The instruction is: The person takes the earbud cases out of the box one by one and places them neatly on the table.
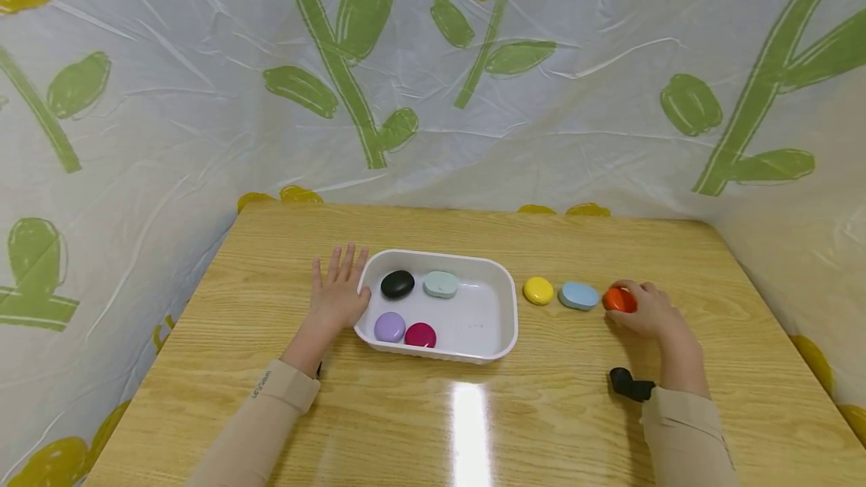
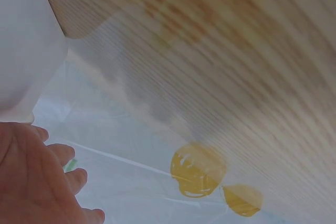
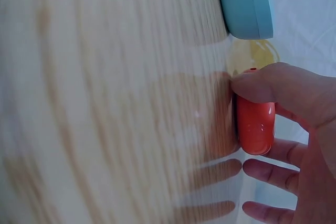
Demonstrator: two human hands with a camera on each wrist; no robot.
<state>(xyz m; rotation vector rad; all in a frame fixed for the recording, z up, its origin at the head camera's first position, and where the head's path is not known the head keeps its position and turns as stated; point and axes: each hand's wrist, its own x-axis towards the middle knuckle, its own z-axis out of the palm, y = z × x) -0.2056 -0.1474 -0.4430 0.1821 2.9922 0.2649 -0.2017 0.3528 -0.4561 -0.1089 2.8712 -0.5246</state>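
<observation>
At the right of the table my right hand (image 1: 651, 314) pinches a glossy red earbud case (image 1: 620, 300) between thumb and fingers. In the right wrist view, the thumb lies over one end of the red case and two fingers stick out free below it. My left hand (image 1: 338, 300) has its fingers spread, with the thumb side against the left end of a white plastic bin (image 1: 506, 337). Inside the bin sit a black case (image 1: 397, 284), a pale mint case (image 1: 441, 284), a lilac case (image 1: 389, 328) and a dark red case (image 1: 421, 335).
Between the bin and my right hand stand a yellow case (image 1: 538, 290) and a light blue case (image 1: 578, 296), whose port slot shows in the right wrist view. The wood-grain table (image 1: 541, 427) backs onto a flower-print cloth (image 1: 541, 134).
</observation>
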